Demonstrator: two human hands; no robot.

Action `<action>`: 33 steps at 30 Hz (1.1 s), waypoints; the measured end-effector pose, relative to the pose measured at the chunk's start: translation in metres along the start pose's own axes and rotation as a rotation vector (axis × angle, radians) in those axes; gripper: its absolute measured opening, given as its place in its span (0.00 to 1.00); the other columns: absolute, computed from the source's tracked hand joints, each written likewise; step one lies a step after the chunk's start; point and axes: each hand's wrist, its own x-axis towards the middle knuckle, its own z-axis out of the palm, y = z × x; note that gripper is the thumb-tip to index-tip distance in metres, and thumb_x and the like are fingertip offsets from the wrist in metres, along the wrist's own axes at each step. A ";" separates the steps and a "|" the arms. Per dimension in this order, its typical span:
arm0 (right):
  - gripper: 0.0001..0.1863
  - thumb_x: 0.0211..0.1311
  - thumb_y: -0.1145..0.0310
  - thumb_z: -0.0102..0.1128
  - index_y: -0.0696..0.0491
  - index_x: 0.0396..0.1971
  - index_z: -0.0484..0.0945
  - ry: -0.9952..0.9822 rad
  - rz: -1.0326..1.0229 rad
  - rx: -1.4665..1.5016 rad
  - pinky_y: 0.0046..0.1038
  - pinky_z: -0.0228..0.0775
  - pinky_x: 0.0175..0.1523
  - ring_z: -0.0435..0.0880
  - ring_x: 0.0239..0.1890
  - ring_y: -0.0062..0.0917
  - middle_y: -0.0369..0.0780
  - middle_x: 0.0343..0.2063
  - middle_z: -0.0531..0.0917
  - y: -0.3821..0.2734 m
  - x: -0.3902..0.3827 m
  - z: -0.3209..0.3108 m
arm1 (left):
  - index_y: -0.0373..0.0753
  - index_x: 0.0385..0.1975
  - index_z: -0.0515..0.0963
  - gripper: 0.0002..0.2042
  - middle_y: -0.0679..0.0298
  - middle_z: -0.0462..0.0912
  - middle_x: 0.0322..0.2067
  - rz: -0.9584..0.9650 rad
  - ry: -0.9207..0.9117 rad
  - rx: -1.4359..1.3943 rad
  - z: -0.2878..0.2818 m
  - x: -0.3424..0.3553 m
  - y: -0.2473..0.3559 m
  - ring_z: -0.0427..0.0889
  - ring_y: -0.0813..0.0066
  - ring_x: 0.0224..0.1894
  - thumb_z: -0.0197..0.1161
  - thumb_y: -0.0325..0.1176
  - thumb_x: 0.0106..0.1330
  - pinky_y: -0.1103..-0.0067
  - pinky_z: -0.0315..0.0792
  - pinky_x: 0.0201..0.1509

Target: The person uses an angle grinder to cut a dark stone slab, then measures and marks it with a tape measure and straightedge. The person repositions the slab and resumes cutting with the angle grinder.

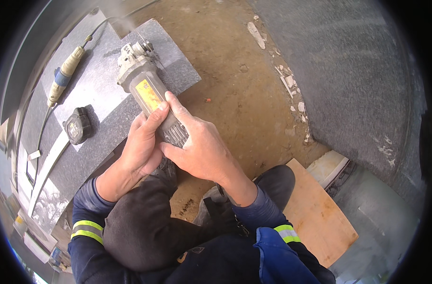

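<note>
Both my hands grip the body of a dusty grey angle grinder (142, 85) with a yellow label. My left hand (142, 142) wraps its near left side, thumb along the top. My right hand (199, 142) closes round the rear by the vents, its index finger stretched along the body. The grinder's head and thin disc lie over the far corner of a speckled grey stone slab (176, 52). A haze of dust hangs beyond the disc. Whether the disc touches the stone I cannot tell.
A black tape measure (77, 126) lies on the slab with its pale blade (48, 168) drawn out toward me. Left of it is a cable connector (66, 75) with its cord. Stone chips (291, 87) litter the brown ground, beside a large dark slab (348, 80). A wooden board (315, 213) is at my right.
</note>
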 end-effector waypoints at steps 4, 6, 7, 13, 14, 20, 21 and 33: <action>0.48 0.56 0.70 0.70 0.59 0.77 0.58 0.007 -0.007 0.030 0.40 0.78 0.56 0.85 0.55 0.54 0.63 0.51 0.83 0.002 -0.008 -0.002 | 0.31 0.59 0.73 0.20 0.55 0.82 0.52 -0.020 -0.008 -0.008 0.005 -0.006 -0.004 0.84 0.66 0.54 0.58 0.42 0.80 0.68 0.80 0.61; 0.48 0.56 0.70 0.71 0.59 0.76 0.58 -0.001 0.000 0.030 0.39 0.78 0.55 0.85 0.55 0.54 0.62 0.50 0.83 0.002 -0.006 -0.002 | 0.31 0.59 0.73 0.20 0.55 0.82 0.52 -0.012 -0.004 0.004 0.005 -0.004 -0.004 0.84 0.66 0.54 0.58 0.42 0.80 0.68 0.80 0.61; 0.48 0.56 0.70 0.71 0.59 0.76 0.58 -0.007 0.005 0.017 0.39 0.78 0.55 0.85 0.54 0.54 0.62 0.49 0.83 0.002 -0.003 -0.001 | 0.31 0.59 0.73 0.20 0.55 0.82 0.52 -0.011 0.003 0.006 0.005 -0.003 -0.003 0.84 0.66 0.54 0.58 0.42 0.80 0.68 0.80 0.61; 0.48 0.56 0.68 0.71 0.60 0.76 0.58 -0.015 -0.010 0.020 0.38 0.79 0.54 0.87 0.52 0.52 0.62 0.48 0.84 0.007 0.014 0.003 | 0.33 0.59 0.73 0.19 0.57 0.83 0.49 0.013 0.027 0.047 -0.001 0.009 0.005 0.85 0.69 0.50 0.57 0.43 0.80 0.70 0.81 0.56; 0.48 0.56 0.68 0.71 0.60 0.76 0.58 -0.019 -0.011 0.021 0.38 0.79 0.54 0.88 0.52 0.51 0.62 0.48 0.84 0.008 0.017 0.003 | 0.33 0.58 0.73 0.19 0.58 0.83 0.49 0.019 0.031 0.051 -0.002 0.012 0.006 0.85 0.70 0.49 0.57 0.43 0.81 0.70 0.81 0.54; 0.48 0.55 0.66 0.71 0.59 0.76 0.59 -0.066 0.097 0.038 0.35 0.79 0.55 0.89 0.52 0.44 0.60 0.49 0.85 0.002 0.035 0.003 | 0.35 0.57 0.74 0.17 0.61 0.84 0.44 0.040 0.085 0.016 0.001 0.022 0.014 0.86 0.73 0.43 0.57 0.43 0.81 0.72 0.82 0.50; 0.48 0.55 0.66 0.71 0.59 0.76 0.59 -0.057 0.083 0.029 0.35 0.79 0.55 0.89 0.52 0.44 0.60 0.49 0.85 0.001 0.035 0.003 | 0.35 0.57 0.74 0.17 0.61 0.84 0.44 0.045 0.086 0.005 0.001 0.022 0.014 0.86 0.73 0.43 0.57 0.43 0.81 0.73 0.82 0.49; 0.49 0.56 0.72 0.72 0.58 0.77 0.56 -0.012 -0.013 0.015 0.37 0.79 0.56 0.88 0.53 0.47 0.59 0.50 0.85 0.002 -0.014 -0.001 | 0.35 0.59 0.72 0.18 0.60 0.82 0.48 -0.019 -0.043 -0.032 0.008 -0.009 -0.006 0.84 0.71 0.50 0.60 0.41 0.79 0.70 0.81 0.56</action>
